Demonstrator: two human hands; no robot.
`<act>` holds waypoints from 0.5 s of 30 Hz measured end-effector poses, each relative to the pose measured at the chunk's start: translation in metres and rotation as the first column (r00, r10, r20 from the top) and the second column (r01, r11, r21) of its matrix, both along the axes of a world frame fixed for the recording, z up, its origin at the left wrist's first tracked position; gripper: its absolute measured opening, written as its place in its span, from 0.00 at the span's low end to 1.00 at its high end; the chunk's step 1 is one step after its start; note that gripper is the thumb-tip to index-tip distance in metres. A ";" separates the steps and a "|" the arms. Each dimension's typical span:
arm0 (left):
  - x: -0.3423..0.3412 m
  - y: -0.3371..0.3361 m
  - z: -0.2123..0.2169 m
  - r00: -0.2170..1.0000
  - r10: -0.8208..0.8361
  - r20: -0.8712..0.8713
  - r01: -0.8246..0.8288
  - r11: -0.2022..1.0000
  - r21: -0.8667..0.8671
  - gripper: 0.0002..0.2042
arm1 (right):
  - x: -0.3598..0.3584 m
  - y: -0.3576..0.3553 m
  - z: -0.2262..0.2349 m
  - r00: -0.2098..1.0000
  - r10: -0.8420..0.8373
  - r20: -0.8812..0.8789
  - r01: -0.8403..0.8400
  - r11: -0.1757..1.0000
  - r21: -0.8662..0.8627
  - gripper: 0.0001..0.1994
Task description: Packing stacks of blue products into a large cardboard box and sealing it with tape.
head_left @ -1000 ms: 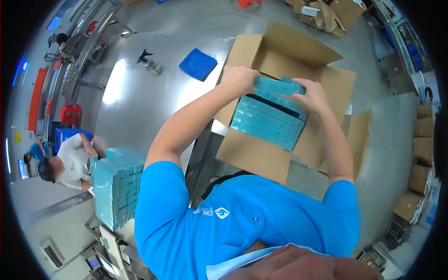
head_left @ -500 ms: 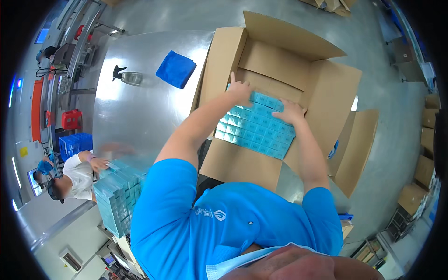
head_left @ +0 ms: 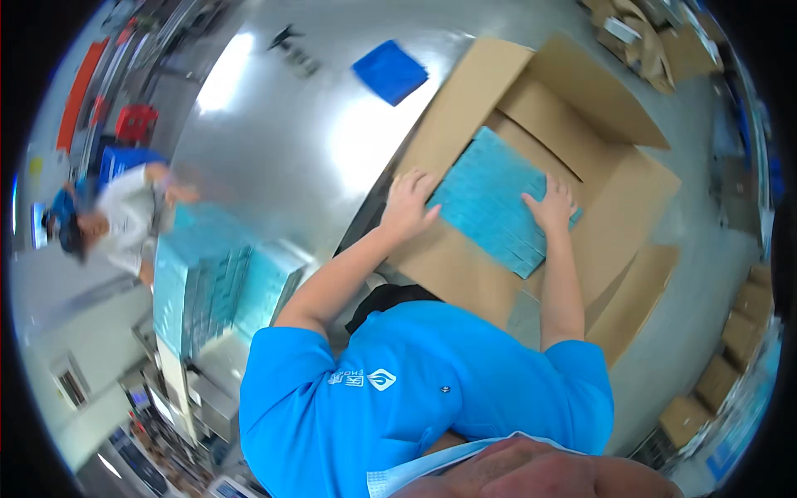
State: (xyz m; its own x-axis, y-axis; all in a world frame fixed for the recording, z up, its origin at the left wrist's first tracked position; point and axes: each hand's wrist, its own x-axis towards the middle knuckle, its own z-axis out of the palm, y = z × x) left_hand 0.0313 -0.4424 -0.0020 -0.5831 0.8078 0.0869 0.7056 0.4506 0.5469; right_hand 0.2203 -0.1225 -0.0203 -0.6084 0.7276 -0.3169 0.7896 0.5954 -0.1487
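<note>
A large open cardboard carton (head_left: pixel 627 207) lies in front of me with its flaps folded out. Inside it, small teal boxes (head_left: pixel 490 195) sit packed in tight rows. My left hand (head_left: pixel 408 203) rests at the carton's left edge, thumb apart from the fingers, beside the teal rows. On the right side of the rows lies my right hand (head_left: pixel 552 206), its fingers spread over the boxes and gripping nothing. The boxes are blurred, and part of them is hidden under this hand.
A metal table (head_left: pixel 290 149) stretches to the left, bearing a folded blue cloth (head_left: pixel 390 72) and a spray bottle (head_left: pixel 297 56). Stacked teal boxes (head_left: pixel 199 274) stand at lower left, beside a co-worker in white (head_left: pixel 129 216). More cartons (head_left: pixel 722 373) line the right.
My view has turned, so the scene appears rotated. My left hand has moved from the far left part of the boxes nearer to me, onto the carton's edge. My right hand stays at their right side.
</note>
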 end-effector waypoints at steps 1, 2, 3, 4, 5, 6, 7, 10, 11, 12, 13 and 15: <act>0.002 -0.045 0.000 0.996 0.086 -0.032 -0.084 0.995 0.045 0.35 | -0.010 -0.020 -0.001 0.995 0.052 -0.081 -0.048 0.998 0.048 0.48; 0.005 -0.089 0.003 0.981 0.191 -0.031 -0.189 0.980 0.056 0.35 | -0.023 -0.044 -0.004 0.980 0.113 -0.163 -0.100 0.991 0.090 0.48; 0.012 -0.132 0.006 0.957 0.290 -0.023 -0.288 0.956 0.062 0.35 | -0.032 -0.073 -0.006 0.970 0.175 -0.167 -0.163 0.983 0.081 0.48; 0.018 -0.173 0.007 0.920 0.385 -0.068 -0.380 0.922 0.071 0.35 | -0.044 -0.102 -0.006 0.935 0.274 -0.223 -0.248 0.959 0.140 0.47; 0.025 -0.215 0.007 0.893 0.444 -0.074 -0.440 0.896 0.063 0.35 | -0.055 -0.135 -0.008 0.889 0.367 -0.274 -0.322 0.926 0.198 0.46; 0.029 -0.255 0.008 0.843 0.523 -0.129 -0.518 0.852 0.069 0.35 | -0.070 -0.172 -0.005 0.861 0.423 -0.282 -0.381 0.905 0.191 0.46; 0.032 -0.297 0.006 0.781 0.596 -0.185 -0.592 0.802 0.080 0.35 | -0.087 -0.213 0.000 0.773 0.529 -0.349 -0.511 0.846 0.152 0.46; 0.063 -0.410 0.009 0.617 0.767 -0.178 -0.772 0.633 0.050 0.35 | -0.118 -0.348 0.014 0.497 0.723 -0.479 -0.777 0.617 0.125 0.47; 0.077 -0.439 0.011 0.530 0.812 -0.245 -0.828 0.558 0.054 0.35 | -0.123 -0.388 0.014 0.469 0.760 -0.450 -0.821 0.563 0.095 0.47; 0.093 -0.468 0.009 0.493 0.836 -0.243 -0.860 0.510 0.012 0.37 | -0.128 -0.429 0.019 0.411 0.805 -0.428 -0.868 0.489 0.088 0.47; 0.107 -0.483 0.007 0.461 0.855 -0.238 -0.878 0.478 0.018 0.37 | -0.134 -0.461 0.024 0.349 0.846 -0.402 -0.907 0.414 0.084 0.46; 0.130 -0.510 0.005 0.359 0.890 -0.281 -0.933 0.334 -0.137 0.42 | -0.144 -0.514 0.021 0.260 0.881 -0.396 -0.946 0.314 0.078 0.48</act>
